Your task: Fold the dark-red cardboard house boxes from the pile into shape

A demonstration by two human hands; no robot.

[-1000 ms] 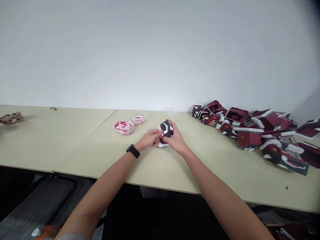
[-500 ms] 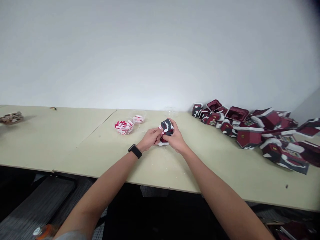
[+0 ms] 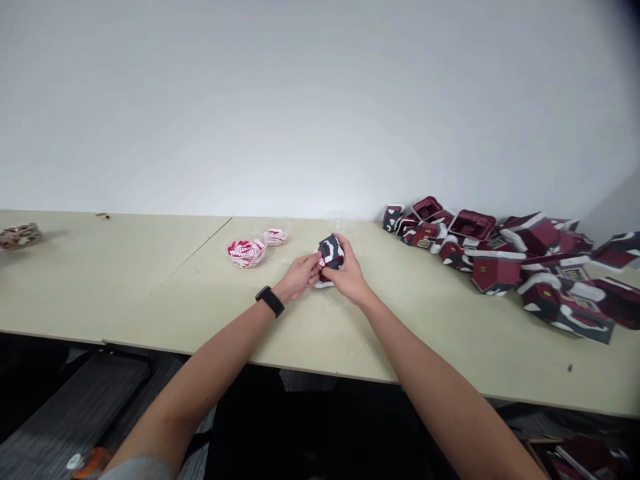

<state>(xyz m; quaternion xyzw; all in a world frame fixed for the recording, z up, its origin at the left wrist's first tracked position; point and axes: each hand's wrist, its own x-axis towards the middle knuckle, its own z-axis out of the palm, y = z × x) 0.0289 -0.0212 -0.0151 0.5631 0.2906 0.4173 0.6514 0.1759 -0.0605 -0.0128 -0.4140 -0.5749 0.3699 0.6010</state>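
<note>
My right hand is wrapped around a small model house with a dark grey roof, white snow-like trim and dark red walls. It tilts just above the table's middle. My left hand, wearing a black watch, pinches a small red-and-white striped piece against the house's left side. Fingers hide much of that piece and the lower part of the house. To the left stands a transparent bowl of red-and-white striped pieces, and behind it a second bowl holds fewer.
A heap of similar model houses covers the table's right side. Near the wall stands a see-through container. Brownish objects lie at the far left. Below the table's front edge are an orange bottle and a box of dark red things.
The house has turned slightly in my right hand, showing more of its roof. My left fingers stay pressed at its side. The whole view has shifted a little.
</note>
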